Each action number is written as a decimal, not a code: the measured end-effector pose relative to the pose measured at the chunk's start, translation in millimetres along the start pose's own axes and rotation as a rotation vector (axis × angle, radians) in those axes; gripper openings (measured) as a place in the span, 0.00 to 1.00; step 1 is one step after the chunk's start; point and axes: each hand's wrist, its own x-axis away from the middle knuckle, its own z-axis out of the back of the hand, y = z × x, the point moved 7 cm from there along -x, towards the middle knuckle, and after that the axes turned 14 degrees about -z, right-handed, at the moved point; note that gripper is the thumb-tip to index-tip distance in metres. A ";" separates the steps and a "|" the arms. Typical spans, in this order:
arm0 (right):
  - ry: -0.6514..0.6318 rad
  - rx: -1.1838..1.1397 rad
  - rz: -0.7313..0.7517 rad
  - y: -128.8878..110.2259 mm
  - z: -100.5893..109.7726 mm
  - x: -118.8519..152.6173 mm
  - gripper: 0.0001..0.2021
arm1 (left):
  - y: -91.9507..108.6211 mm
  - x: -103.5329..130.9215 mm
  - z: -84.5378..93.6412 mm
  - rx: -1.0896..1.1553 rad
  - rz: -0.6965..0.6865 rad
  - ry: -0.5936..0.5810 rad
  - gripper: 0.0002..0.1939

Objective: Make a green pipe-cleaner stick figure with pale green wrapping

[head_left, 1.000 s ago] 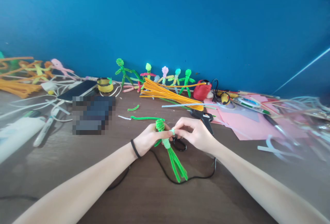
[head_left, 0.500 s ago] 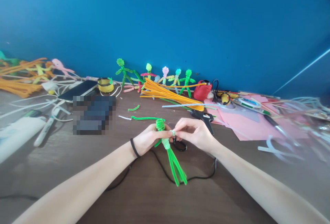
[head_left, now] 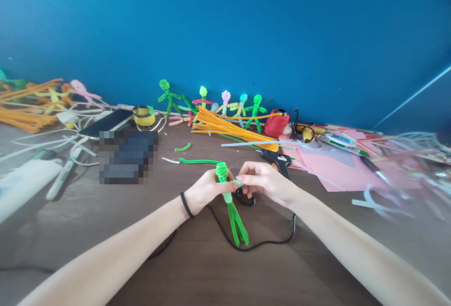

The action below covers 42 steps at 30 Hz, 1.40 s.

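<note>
Between both hands, green pipe-cleaner figure [head_left: 229, 196]

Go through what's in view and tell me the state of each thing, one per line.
Green pipe-cleaner figure: unfinished, held off the table.
Left hand: gripping the figure under its head.
Right hand: pinching the figure's arm.
Glue gun: lying flat, unheld.
Finished figures: propped against the wall.
Orange pipe cleaners: bundled, lying flat.

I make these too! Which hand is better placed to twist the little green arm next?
Probably the right hand: its fingertips already pinch the short arm end sticking out of the green figure, while the left hand grips the body just below the head.
</note>
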 end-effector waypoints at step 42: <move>0.142 0.389 0.147 -10.3 10.0 1.2 0.17 | -6.1 -2.1 2.7 0.176 -0.004 0.075 0.15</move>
